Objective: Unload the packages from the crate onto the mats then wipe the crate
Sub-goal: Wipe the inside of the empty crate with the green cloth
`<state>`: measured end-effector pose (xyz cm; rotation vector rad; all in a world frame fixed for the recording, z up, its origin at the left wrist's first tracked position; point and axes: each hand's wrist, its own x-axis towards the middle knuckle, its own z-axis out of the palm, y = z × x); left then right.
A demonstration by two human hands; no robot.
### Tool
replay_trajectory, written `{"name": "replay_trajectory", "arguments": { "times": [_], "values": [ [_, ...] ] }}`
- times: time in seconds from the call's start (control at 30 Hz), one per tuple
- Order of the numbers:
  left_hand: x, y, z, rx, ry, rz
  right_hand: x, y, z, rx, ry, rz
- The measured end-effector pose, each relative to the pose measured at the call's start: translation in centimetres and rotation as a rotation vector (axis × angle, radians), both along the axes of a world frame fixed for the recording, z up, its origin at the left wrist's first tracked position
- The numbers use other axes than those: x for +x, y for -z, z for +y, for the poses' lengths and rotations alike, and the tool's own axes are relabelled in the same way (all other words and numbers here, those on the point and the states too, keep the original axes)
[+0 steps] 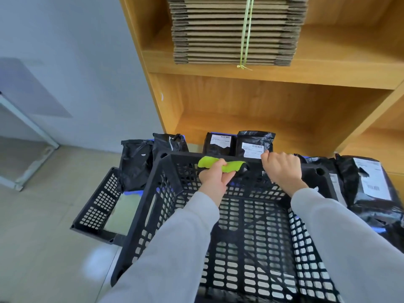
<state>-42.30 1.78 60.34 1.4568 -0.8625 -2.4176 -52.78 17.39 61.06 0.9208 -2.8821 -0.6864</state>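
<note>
A black slatted plastic crate (140, 219) fills the lower middle of the view, with nothing inside it. My left hand (215, 177) grips a lime-green cloth (229, 166) and presses it on the crate's far rim. My right hand (282, 169) curls over the same far rim, to the right of the cloth. Several black packages with white labels stand beyond and beside the crate: one at the left (135, 162), two at the back (218, 143) (254, 144), and a large one at the right (371, 184). Blue mat (133, 193) shows under them.
A second black crate panel (98, 204) lies on the tiled floor at the left. A wooden shelf unit (273, 110) rises behind, holding a tied stack of flat cardboard (236, 29). A white metal frame (28, 132) stands at the far left.
</note>
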Motion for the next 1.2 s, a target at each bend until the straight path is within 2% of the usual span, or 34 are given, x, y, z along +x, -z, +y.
{"name": "replay_trajectory", "arguments": {
  "times": [0.43,0.77,1.03,1.2],
  "values": [
    [1.0,8.4,-0.8,0.069,-0.052,-0.147,-0.1,0.4,-0.3,0.008,-0.024,0.066],
    [1.0,14.6,-2.4,0.138,-0.109,-0.219,-1.0,1.7,-0.4,-0.150,0.087,0.040],
    [0.5,15.7,-2.3,0.049,-0.069,-0.267,-1.3,2.6,-0.2,-0.482,-0.035,0.065],
    [0.7,14.1,-2.2,0.029,-0.053,-0.250,-1.4,2.9,0.4,-0.388,-0.074,0.055]
  ]
}}
